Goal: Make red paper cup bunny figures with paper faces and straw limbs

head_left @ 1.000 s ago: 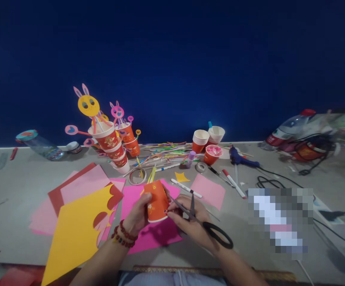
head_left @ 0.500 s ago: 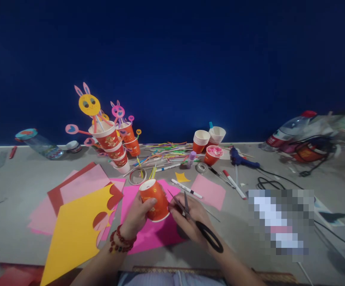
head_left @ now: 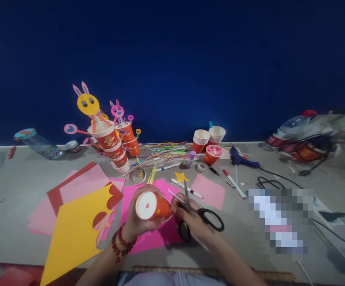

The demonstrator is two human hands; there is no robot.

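An orange-red paper cup (head_left: 161, 208) lies sideways in my left hand (head_left: 141, 222), whose fingers wrap round it. Its white base, with a small pinkish spot in the middle, faces me. Black-handled scissors (head_left: 210, 219) are held in my right hand (head_left: 190, 216), blades parted and pointing up and away. The right fingertips are at the cup's rim. Beneath both hands lies a bright pink sheet (head_left: 142, 242). A white marker (head_left: 187, 188) and a yellow scrap (head_left: 182, 177) lie just beyond the scissors.
Yellow card (head_left: 71, 234) and pink and red sheets lie left. Behind them stand cups with rabbit figures (head_left: 107, 139). Colourful sticks (head_left: 163, 153), stacked cups (head_left: 201, 140) and tape (head_left: 201, 167) lie farther back. A blue glue gun (head_left: 244, 159), its cable and a bottle (head_left: 288, 133) are right.
The cup has turned so its base faces me, and my left hand now wraps farther round it. The scissors have rotated in my right hand, with both handle loops now showing.
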